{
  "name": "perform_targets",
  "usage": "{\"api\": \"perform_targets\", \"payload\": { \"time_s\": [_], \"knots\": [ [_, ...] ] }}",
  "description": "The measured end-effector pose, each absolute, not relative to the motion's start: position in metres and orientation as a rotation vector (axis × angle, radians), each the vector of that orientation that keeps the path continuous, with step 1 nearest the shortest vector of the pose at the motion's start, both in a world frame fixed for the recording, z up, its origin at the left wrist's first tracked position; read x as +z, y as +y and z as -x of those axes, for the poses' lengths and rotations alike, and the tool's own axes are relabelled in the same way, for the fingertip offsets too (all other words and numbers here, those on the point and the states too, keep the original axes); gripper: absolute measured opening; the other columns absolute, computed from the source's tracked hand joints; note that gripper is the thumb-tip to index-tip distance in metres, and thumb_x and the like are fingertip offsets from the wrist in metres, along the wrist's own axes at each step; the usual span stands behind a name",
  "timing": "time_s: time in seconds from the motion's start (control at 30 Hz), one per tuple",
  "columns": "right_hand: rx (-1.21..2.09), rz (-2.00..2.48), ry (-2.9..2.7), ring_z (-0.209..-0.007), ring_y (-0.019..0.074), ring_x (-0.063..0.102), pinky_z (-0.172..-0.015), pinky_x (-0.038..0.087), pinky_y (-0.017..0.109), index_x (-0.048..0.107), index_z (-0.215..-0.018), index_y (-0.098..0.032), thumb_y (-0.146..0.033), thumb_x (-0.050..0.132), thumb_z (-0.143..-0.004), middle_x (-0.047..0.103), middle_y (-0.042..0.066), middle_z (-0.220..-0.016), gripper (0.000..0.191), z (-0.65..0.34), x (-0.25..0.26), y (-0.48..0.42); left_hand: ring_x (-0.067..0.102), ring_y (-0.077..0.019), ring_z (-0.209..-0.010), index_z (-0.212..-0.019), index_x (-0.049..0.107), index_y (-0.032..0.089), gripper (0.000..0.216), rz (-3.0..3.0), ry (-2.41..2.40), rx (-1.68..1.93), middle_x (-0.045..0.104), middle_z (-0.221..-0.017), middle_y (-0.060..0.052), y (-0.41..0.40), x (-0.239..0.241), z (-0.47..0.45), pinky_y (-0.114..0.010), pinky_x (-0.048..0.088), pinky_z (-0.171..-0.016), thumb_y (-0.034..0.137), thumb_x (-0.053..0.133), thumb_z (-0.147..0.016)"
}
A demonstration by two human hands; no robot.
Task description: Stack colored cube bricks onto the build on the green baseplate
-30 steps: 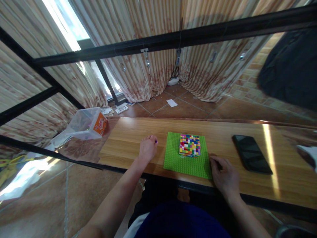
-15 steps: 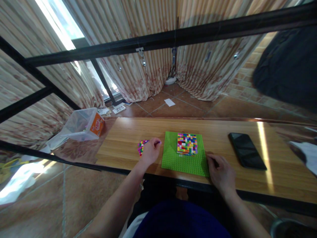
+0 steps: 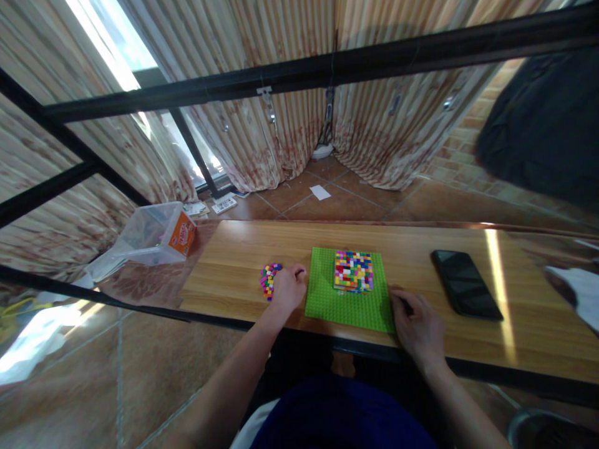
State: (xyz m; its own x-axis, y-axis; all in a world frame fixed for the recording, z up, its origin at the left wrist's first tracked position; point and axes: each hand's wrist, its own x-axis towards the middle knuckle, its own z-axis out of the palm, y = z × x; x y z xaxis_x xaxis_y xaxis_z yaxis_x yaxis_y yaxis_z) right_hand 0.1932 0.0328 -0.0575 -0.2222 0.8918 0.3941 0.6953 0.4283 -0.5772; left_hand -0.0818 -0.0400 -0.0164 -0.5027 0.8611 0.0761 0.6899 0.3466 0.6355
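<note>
A green baseplate [image 3: 344,299] lies on the wooden table [image 3: 234,249], carrying a square block of many-coloured small bricks [image 3: 354,271] at its far side. Loose coloured bricks [image 3: 268,278] lie in a little heap left of the plate. My left hand [image 3: 290,288] rests between that heap and the plate's left edge, fingers curled in; what they hold, if anything, is hidden. My right hand [image 3: 417,324] lies on the table at the plate's near right corner, fingers bent and touching its edge.
A black phone [image 3: 465,292] lies flat on the table to the right. A clear plastic box [image 3: 156,234] with an orange label sits on the floor at the left. Black metal bars [image 3: 327,65] cross the view above. Curtains hang behind; something white shows at the far right edge.
My left hand has drawn back toward the table's near edge and the plate, uncovering the heap of loose bricks. My right hand has stayed at the plate's corner. The view shifted slightly.
</note>
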Motion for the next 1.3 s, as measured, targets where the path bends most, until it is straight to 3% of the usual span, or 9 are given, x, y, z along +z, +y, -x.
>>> {"api": "perform_targets", "payload": {
  "time_s": [0.4, 0.67, 0.8, 0.97, 1.13, 1.3],
  "knots": [
    [0.347, 1.322, -1.992, -0.08, 0.0214, 0.065, -0.069, 0.048, 0.032, 0.07, -0.091, -0.019, -0.041, 0.048, -0.091, 0.071, 0.009, -0.093, 0.031, -0.193, -0.06, 0.033, 0.063, -0.0183, -0.069, -0.073, 0.07, 0.02, 0.022, -1.438, 2.433, 0.823, 0.07, -0.073, -0.004, -0.038, -0.016, 0.08, -0.028, 0.043, -0.067, 0.016, 0.052, -0.084],
    [0.514, 1.305, -1.923, -0.083, 0.0221, 0.065, -0.073, 0.049, 0.034, 0.07, -0.091, -0.018, -0.043, 0.051, -0.089, 0.071, 0.009, -0.093, 0.031, -0.196, -0.054, 0.034, 0.068, -0.0166, -0.084, -0.096, 0.069, 0.02, 0.02, -1.397, 1.93, 1.275, 0.073, -0.091, -0.004, -0.056, -0.014, 0.08, -0.027, 0.051, -0.076, 0.015, 0.053, -0.086],
    [0.719, 1.216, -1.875, -0.081, 0.0197, 0.064, -0.073, 0.049, 0.033, 0.071, -0.095, -0.02, -0.044, 0.053, -0.089, 0.07, 0.008, -0.093, 0.03, -0.169, -0.018, 0.009, 0.068, -0.0162, -0.081, -0.111, 0.062, 0.019, 0.026, -1.291, 1.8, 1.307, 0.072, -0.09, -0.004, -0.077, -0.001, 0.069, -0.027, 0.052, -0.073, 0.018, 0.057, -0.086],
    [1.228, 0.908, -1.92, -0.079, 0.0169, 0.063, -0.072, 0.05, 0.03, 0.071, -0.104, -0.022, -0.043, 0.058, -0.087, 0.069, 0.005, -0.09, 0.03, -0.11, 0.021, -0.033, 0.067, -0.0149, -0.078, -0.128, 0.049, 0.02, 0.044, -1.221, 1.621, 1.269, 0.07, -0.084, -0.001, -0.105, 0.023, 0.052, -0.026, 0.051, -0.072, 0.018, 0.059, -0.086],
    [1.589, 0.854, -1.865, -0.08, 0.0179, 0.064, -0.074, 0.049, 0.029, 0.072, -0.09, -0.021, -0.041, 0.06, -0.085, 0.071, 0.005, -0.086, 0.024, -0.084, 0.009, -0.056, 0.067, -0.0149, -0.077, -0.132, 0.044, 0.019, 0.052, -1.168, 1.645, 1.22, 0.071, -0.082, 0.0, -0.136, 0.025, 0.055, -0.027, 0.05, -0.075, 0.02, 0.062, -0.084],
    [1.75, 0.903, -1.933, -0.062, 0.013, 0.054, -0.058, 0.04, 0.025, 0.07, -0.082, -0.018, -0.042, 0.06, -0.084, 0.065, 0.001, -0.069, 0.026, -0.079, -0.006, -0.07, 0.065, -0.0139, -0.071, -0.131, 0.045, 0.019, 0.054, -1.118, 1.701, 1.12, 0.07, -0.077, 0.002, -0.163, 0.014, 0.062, -0.026, 0.048, -0.071, 0.024, 0.066, -0.081]
  ]
}}
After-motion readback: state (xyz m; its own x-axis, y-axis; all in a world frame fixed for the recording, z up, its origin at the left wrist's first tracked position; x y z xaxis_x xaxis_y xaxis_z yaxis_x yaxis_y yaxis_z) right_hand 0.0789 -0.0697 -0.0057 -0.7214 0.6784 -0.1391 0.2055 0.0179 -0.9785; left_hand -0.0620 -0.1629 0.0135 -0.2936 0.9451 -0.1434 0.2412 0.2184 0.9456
